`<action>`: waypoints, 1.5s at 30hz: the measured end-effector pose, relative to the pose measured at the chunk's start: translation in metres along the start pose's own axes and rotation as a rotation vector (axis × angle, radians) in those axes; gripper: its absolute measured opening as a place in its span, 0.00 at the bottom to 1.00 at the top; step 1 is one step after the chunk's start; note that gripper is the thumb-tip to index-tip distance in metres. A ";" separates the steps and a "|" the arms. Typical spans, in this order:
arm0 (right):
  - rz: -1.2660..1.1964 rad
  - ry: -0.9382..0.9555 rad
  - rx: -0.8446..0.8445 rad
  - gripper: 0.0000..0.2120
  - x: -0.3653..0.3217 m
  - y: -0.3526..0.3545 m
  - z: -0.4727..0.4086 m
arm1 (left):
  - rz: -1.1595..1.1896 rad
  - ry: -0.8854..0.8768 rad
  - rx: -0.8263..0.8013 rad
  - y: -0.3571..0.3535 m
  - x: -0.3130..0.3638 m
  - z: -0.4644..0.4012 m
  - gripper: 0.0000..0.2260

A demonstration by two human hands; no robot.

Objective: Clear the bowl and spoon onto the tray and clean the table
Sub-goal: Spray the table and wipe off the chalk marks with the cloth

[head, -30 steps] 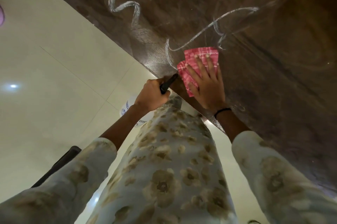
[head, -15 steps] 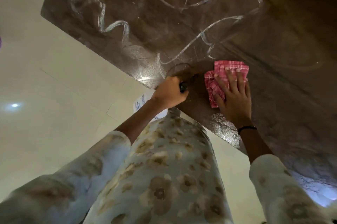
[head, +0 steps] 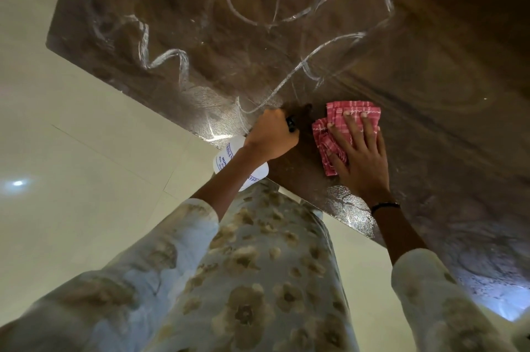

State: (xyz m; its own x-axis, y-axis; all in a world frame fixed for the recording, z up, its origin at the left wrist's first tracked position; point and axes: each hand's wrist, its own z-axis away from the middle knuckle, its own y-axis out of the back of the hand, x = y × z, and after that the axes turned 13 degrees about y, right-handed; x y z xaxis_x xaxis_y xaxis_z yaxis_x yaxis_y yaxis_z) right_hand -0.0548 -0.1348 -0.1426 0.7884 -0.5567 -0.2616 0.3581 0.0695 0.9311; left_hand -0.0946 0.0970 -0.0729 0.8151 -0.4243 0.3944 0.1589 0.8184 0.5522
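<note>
Head view: right hand point(head: 360, 156) flattens cloth point(head: 344, 133) on table point(head: 258, 45).

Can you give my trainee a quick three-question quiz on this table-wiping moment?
1. True or false: the right hand lies flat, fingers straight, on the pink checked cloth.
2. What does the left hand hold?
A. a spoon
B. a white spray bottle
C. a bowl
3. Fill in: the white streaks on the brown table lie mostly ____ the cloth, farther from the person.

Key
1. True; the hand presses the cloth onto the table near its front edge.
2. B; the hand grips its dark top, and the labelled body hangs off the table edge.
3. Beyond.
</note>
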 end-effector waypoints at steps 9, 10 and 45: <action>-0.066 -0.170 0.066 0.27 -0.002 0.026 -0.092 | 0.070 0.002 0.052 0.023 -0.002 -0.010 0.06; -0.070 -0.162 0.062 0.27 -0.011 0.027 -0.105 | 0.076 -0.014 0.064 0.026 -0.002 -0.010 0.06; -0.025 -0.079 0.061 0.27 0.068 0.035 -0.060 | -0.028 -0.087 0.048 0.028 0.092 -0.052 0.08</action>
State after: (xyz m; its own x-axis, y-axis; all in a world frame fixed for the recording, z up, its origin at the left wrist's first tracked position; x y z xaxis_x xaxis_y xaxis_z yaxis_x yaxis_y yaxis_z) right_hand 0.0412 -0.1209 -0.1434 0.7368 -0.6212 -0.2669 0.3442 0.0049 0.9389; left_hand 0.0141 0.1013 -0.0594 0.7586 -0.4808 0.4397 0.1526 0.7872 0.5975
